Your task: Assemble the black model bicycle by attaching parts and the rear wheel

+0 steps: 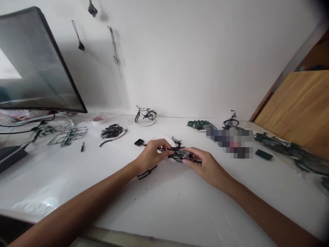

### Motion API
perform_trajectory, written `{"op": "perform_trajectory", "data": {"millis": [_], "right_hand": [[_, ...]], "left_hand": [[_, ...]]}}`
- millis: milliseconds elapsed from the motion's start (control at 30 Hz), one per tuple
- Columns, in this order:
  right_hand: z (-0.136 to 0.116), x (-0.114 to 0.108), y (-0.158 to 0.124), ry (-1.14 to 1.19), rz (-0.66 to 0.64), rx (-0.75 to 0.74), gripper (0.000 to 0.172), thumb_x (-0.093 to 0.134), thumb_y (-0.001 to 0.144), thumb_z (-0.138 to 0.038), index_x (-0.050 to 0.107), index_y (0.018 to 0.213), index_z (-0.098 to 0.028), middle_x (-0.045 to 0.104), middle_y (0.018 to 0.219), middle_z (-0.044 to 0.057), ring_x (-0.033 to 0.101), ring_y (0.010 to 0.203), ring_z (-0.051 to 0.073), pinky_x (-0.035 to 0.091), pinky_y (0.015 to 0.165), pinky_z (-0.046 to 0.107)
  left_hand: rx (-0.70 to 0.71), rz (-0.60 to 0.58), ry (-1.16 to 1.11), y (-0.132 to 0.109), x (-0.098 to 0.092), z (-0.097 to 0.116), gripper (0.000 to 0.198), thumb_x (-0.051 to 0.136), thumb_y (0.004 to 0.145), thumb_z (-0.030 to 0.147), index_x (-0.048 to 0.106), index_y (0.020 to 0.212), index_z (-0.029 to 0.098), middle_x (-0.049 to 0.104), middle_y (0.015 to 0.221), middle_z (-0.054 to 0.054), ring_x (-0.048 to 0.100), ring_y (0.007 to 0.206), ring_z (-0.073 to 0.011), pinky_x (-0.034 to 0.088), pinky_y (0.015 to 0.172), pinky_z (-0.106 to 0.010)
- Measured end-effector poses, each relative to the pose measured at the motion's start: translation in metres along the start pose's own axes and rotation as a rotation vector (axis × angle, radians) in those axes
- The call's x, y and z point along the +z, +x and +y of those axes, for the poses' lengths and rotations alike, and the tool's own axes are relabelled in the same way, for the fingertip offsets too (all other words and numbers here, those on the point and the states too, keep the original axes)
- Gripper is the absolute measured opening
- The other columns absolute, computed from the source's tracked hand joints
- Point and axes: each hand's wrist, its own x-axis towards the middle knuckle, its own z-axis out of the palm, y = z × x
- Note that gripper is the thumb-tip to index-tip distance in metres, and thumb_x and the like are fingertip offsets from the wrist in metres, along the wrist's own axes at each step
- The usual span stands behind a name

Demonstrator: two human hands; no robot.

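- White bench carries everything; monitor stands far left, wooden panel far right.
- Two assembled miniature wire bicycles stand at the back, seemingly set aside out of the way.
- Green parts sprue lies left; plate of black wire parts sits beside it, probably grouped for easy reach.
- Left hand and right hand both closed on small black bicycle model, held up mid-bench between them, likely steadied for fine work.
- Loose black fork piece lies just below left hand.
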Motion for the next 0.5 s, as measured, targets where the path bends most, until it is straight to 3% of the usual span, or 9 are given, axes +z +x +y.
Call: {"op": "perform_trajectory", "data": {"millis": [167, 500], "right_hand": [[-0.0085, -0.0012, -0.0007, 0.072, 0.001, -0.015, 0.034, 0.054, 0.096, -0.044, 0.069, 0.121, -0.026, 0.069, 0.123, 0.006, 0.062, 0.114, 0.027, 0.049, 0.093, 0.039], [0.0009, -0.0007, 0.0034, 0.140, 0.062, 0.059, 0.034, 0.053, 0.096, -0.047, 0.069, 0.118, -0.025, 0.072, 0.115, 0.004, 0.063, 0.106, 0.025, 0.046, 0.092, 0.037]], "left_hand": [[0.022, -0.006, -0.006, -0.0021, 0.0015, 0.0046, 0.009, 0.065, 0.090, 0.026, 0.067, 0.089, 0.018, 0.071, 0.086, -0.002, 0.062, 0.081, -0.0154, 0.046, 0.073, -0.027], [-0.016, -0.020, -0.027, -0.0007, 0.0048, 0.0045, 0.015, 0.063, 0.092, 0.030, 0.069, 0.088, 0.017, 0.071, 0.084, -0.002, 0.061, 0.079, -0.0144, 0.045, 0.072, -0.027]]}}
